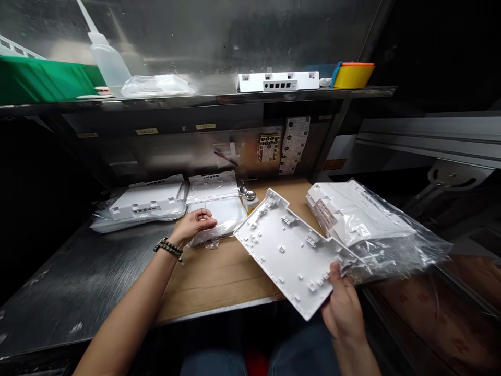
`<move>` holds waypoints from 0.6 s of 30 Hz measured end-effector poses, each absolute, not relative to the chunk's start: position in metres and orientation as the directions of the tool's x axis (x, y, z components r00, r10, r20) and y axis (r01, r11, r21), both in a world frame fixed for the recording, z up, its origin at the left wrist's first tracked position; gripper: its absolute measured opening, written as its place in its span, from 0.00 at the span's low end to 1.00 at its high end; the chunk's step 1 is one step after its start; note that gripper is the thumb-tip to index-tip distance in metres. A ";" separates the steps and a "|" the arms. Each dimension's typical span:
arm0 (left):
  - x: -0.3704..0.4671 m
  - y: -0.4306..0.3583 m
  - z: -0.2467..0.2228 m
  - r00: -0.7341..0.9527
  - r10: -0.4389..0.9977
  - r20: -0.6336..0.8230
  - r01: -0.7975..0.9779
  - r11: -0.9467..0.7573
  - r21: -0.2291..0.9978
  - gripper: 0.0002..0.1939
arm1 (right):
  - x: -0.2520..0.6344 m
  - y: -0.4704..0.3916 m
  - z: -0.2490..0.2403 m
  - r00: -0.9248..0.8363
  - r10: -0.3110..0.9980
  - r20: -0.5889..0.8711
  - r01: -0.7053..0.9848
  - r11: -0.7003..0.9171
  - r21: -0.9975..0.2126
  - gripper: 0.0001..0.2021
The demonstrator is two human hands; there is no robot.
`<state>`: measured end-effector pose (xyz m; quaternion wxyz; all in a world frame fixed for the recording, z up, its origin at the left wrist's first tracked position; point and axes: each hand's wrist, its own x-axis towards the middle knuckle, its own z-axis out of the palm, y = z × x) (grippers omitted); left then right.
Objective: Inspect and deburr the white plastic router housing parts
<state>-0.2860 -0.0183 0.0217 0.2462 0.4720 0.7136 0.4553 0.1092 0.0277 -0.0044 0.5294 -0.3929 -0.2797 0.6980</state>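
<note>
White plastic panel (285, 256): roughly rectangular, stepped recess along one long edge, inner face showing, dotted with small molded clips and posts. Held by lower right end in right grip (344, 308), tilted, slanting diagonally across front edge of desk (86, 271).

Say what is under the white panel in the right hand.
Brown cardboard shows past the edges of the white panel in the right hand; anything directly beneath is covered.

Metal wall (195, 36) gleams; a shelf (213, 98) crosses it.
</note>
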 end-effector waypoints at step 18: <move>-0.264 -0.035 -0.006 -0.441 0.876 0.195 0.576 0.109 0.810 0.22 | 0.084 0.013 -0.033 0.005 0.999 0.040 -0.156 0.040 -0.987 0.28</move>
